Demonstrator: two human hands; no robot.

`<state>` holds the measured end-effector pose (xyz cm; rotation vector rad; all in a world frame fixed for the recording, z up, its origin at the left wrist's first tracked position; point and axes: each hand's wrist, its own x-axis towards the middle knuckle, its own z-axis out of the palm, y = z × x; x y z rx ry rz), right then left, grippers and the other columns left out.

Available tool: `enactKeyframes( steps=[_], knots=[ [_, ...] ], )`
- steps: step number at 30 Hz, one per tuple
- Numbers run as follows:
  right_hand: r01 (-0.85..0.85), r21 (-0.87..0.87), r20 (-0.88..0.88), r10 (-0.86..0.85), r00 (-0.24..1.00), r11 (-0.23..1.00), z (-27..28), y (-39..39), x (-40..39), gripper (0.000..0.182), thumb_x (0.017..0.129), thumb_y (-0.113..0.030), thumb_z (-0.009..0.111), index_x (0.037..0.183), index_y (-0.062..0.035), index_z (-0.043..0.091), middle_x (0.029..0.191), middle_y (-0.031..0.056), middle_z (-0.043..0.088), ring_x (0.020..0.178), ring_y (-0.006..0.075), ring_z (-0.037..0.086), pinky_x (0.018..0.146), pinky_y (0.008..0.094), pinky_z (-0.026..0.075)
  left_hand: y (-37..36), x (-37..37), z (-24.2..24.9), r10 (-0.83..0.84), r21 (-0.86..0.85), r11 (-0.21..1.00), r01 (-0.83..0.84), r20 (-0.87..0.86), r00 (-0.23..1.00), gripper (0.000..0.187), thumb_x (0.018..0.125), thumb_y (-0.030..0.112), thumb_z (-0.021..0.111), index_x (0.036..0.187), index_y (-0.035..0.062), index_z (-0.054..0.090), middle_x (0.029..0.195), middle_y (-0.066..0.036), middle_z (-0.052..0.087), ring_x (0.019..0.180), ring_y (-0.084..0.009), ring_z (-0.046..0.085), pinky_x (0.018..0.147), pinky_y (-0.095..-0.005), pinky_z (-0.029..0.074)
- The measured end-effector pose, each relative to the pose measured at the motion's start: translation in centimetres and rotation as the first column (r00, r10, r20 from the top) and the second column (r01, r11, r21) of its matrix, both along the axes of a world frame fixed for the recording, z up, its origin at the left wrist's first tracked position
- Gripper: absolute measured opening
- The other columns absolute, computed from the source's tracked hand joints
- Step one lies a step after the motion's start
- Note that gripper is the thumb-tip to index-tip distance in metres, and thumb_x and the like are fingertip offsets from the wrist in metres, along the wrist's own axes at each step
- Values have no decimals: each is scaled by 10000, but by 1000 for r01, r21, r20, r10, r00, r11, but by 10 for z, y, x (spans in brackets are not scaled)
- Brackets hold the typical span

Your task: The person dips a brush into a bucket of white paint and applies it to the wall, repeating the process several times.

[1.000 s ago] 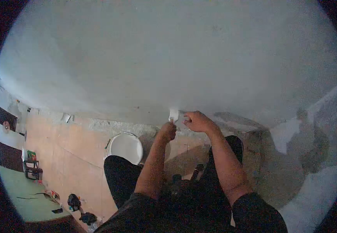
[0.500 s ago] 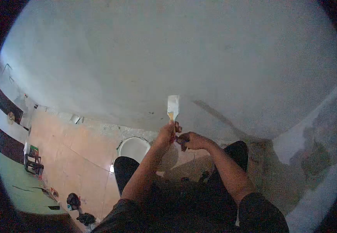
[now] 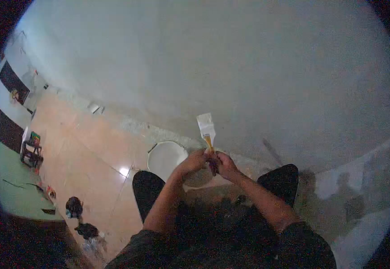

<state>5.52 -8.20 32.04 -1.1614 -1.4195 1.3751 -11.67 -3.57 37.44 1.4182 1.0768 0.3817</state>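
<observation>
A paintbrush (image 3: 206,127) coated in white points up and away from me toward the pale wall. Its yellowish handle runs down between my two hands. My left hand (image 3: 193,163) is closed on the handle, and my right hand (image 3: 226,167) meets it from the other side, fingers also closed there. The exact placing of the fingertips is hard to make out. Just left of my left hand, a round white bucket (image 3: 149,158) stands on the floor, partly covered by my hand and forearm.
A pale wall (image 3: 231,67) fills the upper view, meeting tiled floor (image 3: 92,139) along a rough edge. My knees (image 3: 148,190) flank my hands. Farther left are a dark chair (image 3: 31,154) and dark bundles (image 3: 74,207) on the floor. Shadows fall at right.
My right hand has come in against my left at the brush handle. The brush now tilts slightly left at its tip. My view has turned, shifting the bucket right and up.
</observation>
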Motion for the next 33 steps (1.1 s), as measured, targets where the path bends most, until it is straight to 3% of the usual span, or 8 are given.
enactKeyframes(
  steps=[3, 7, 11, 21, 23, 25, 29, 33],
  knots=[
    [-7, -120, 48, 13, 999, 993, 2, -1, -18, 251, 970, -202, 419, 925, 7, 549, 664, 32, 514, 536, 115, 495, 503, 284, 442, 18, -100, -81, -136, 263, 906, 332, -563, 816, 568, 917, 408, 459, 1278, -29, 429, 1222, -274, 514, 1169, -374, 484, 972, -422, 376],
    [-22, -294, 254, 100, 962, 955, -16, 8, -25, 284, 955, -241, 455, 826, 2, 524, 628, 37, 512, 513, 115, 499, 489, 295, 438, -1, -155, 37, 264, 332, 940, -77, -566, 781, 503, 934, 308, 468, 1324, 3, 378, 1178, -260, 553, 1093, -358, 554, 915, -417, 440],
    [-50, -382, 335, 189, 923, 923, -42, 8, -45, 294, 939, -250, 479, 777, -9, 524, 590, 43, 520, 476, 124, 509, 471, 313, 431, -9, -182, 40, 407, 155, 913, -377, -298, 863, 466, 914, 259, 505, 1296, 5, 428, 1201, -235, 548, 1100, -341, 552, 924, -398, 431],
    [-277, -161, 803, 289, 522, 947, -124, 61, -104, 322, 875, -278, 507, 776, 12, 606, 586, 225, 516, 516, 332, 548, 521, 438, 419, 14, -203, 4, 328, 129, 944, -302, -316, 890, 471, 897, 285, 515, 1272, 2, 475, 1251, -214, 523, 1159, -335, 511, 970, -393, 399],
    [-292, -167, 740, 315, 594, 942, -104, 72, -135, 298, 862, -262, 525, 768, 5, 616, 591, 216, 536, 551, 345, 570, 551, 446, 439, 17, -206, -9, 314, 159, 948, -275, -340, 887, 493, 916, 333, 496, 1279, 2, 458, 1207, -226, 551, 1087, -313, 568, 914, -390, 450],
    [-396, 233, 724, 113, 680, 888, -134, 84, -148, 252, 824, -237, 569, 752, -2, 627, 646, 206, 583, 626, 353, 599, 607, 451, 461, 21, -203, -1, 260, 130, 966, -225, -458, 850, 520, 905, 362, 502, 1283, 9, 459, 1203, -228, 553, 1094, -330, 560, 928, -400, 439],
    [-369, 33, 703, 241, 669, 929, -172, 107, -173, 229, 765, -248, 622, 776, -21, 653, 784, 201, 635, 731, 366, 613, 700, 454, 483, 31, -204, -15, 258, 121, 966, -228, -448, 856, 514, 894, 363, 503, 1287, 34, 467, 1186, -238, 558, 1103, -359, 548, 947, -415, 421],
    [-335, -144, 850, 290, 440, 931, -183, 112, -193, 202, 768, -261, 608, 773, -64, 653, 820, 154, 646, 784, 362, 625, 716, 452, 502, 36, -203, -9, 260, 109, 966, -236, -427, 866, 531, 894, 371, 495, 1271, -2, 469, 1242, -244, 515, 1152, -366, 509, 982, -418, 393]
  ],
)
